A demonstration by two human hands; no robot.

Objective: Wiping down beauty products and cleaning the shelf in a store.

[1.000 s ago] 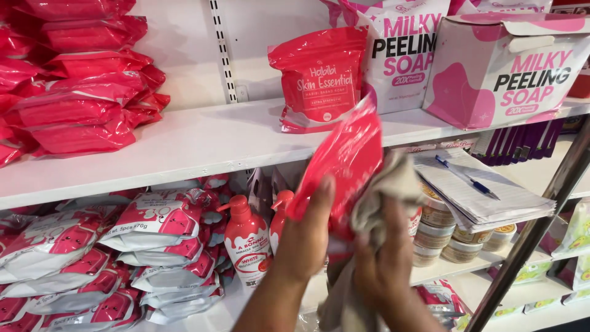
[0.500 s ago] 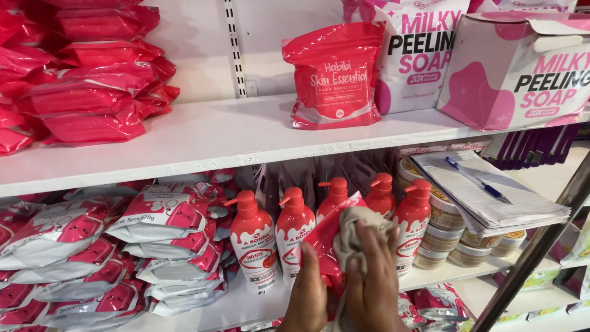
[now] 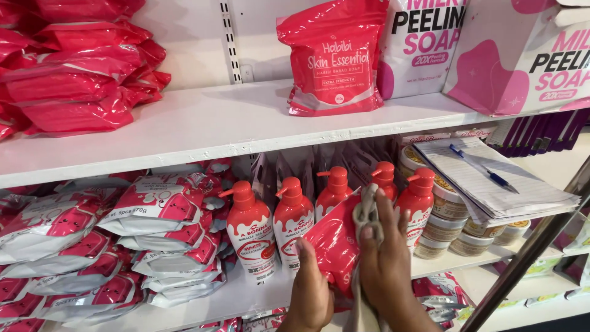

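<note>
A shiny red pouch (image 3: 337, 243) is held low in front of the middle shelf. My left hand (image 3: 310, 289) grips its lower left edge. My right hand (image 3: 388, 261) presses a grey cloth (image 3: 364, 212) against the pouch's right side. Just behind the pouch stand several red and white pump bottles (image 3: 251, 227). A matching red pouch (image 3: 335, 58) stands upright on the white upper shelf (image 3: 203, 120).
Red packs (image 3: 80, 80) are stacked at the upper left, pink and white boxes (image 3: 522, 55) at the upper right. White and pink sachets (image 3: 153, 227) pile up on the middle shelf's left. A notepad with a blue pen (image 3: 491, 178) rests on jars (image 3: 448, 224). A metal post (image 3: 528, 252) slants at right.
Both hands have brought the red pouch and cloth down from in front of the upper shelf to the middle shelf, uncovering the pump bottles behind.
</note>
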